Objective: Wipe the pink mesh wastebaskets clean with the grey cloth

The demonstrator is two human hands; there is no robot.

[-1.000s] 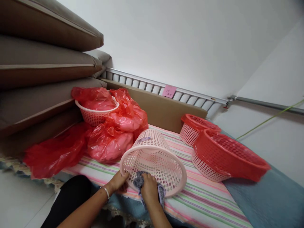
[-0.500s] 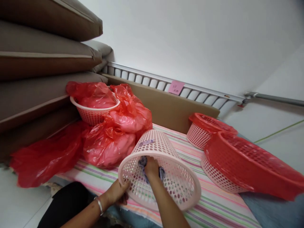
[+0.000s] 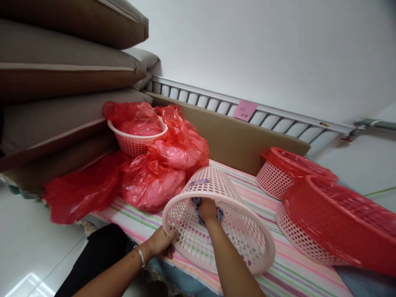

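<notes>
A pale pink perforated plastic basket (image 3: 216, 181) lies tipped on its side, its mouth facing me. My left hand (image 3: 162, 242) grips the rim on the left, thumb inside and fingers underneath. Reaching into the basket, my right hand (image 3: 208, 209) is closed around a bunched grey-purple cloth (image 3: 198, 204), which touches the inner upper wall. A small purple label or strip (image 3: 199, 181) shows on the basket's outer side. Beneath lies a striped cloth (image 3: 247, 181) in pink, green and white.
Red plastic bags with pink contents (image 3: 154, 185) lie left of the basket, beside another bagged basket (image 3: 133, 142). Two baskets lined with red bags (image 3: 274, 179) stand at right. Stacked grey-brown cushions (image 3: 74, 74) rise at left. Behind runs a board (image 3: 229, 140) before a metal rail.
The view has shifted, so the scene sits further right in the picture. Both hands keep their holds, the right one still inside the basket with the cloth.
</notes>
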